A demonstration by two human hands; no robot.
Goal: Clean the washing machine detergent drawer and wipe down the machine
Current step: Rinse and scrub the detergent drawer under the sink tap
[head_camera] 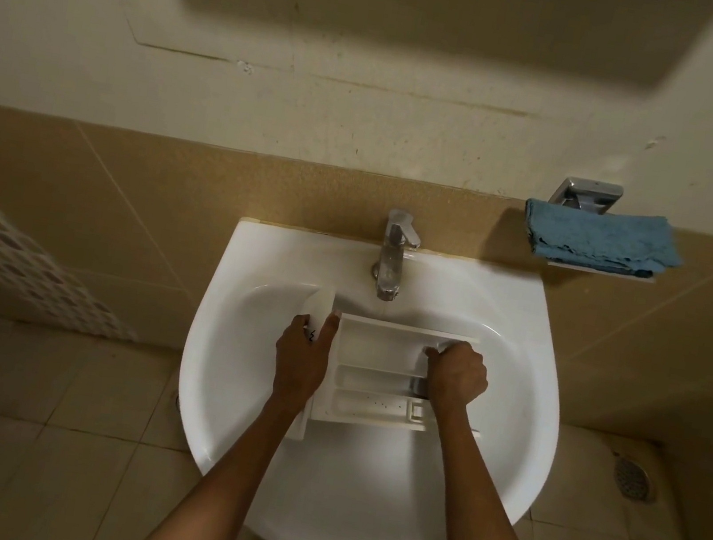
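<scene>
A white detergent drawer [377, 362] with three compartments lies in the white sink [519, 412], below the tap. My left hand [302, 357] grips the drawer's curved front panel at its left end. My right hand [457, 372] is curled into a fist over the drawer's right side, its fingers closed on something small inside a compartment; what it holds is hidden. Small dark specks dot the compartment nearest me.
A chrome tap [394, 252] stands at the back of the sink. A folded blue cloth [600, 238] lies on a small wall shelf at the right. A white perforated basket [11, 257] is at the left. A floor drain [632, 477] sits on the tiled floor.
</scene>
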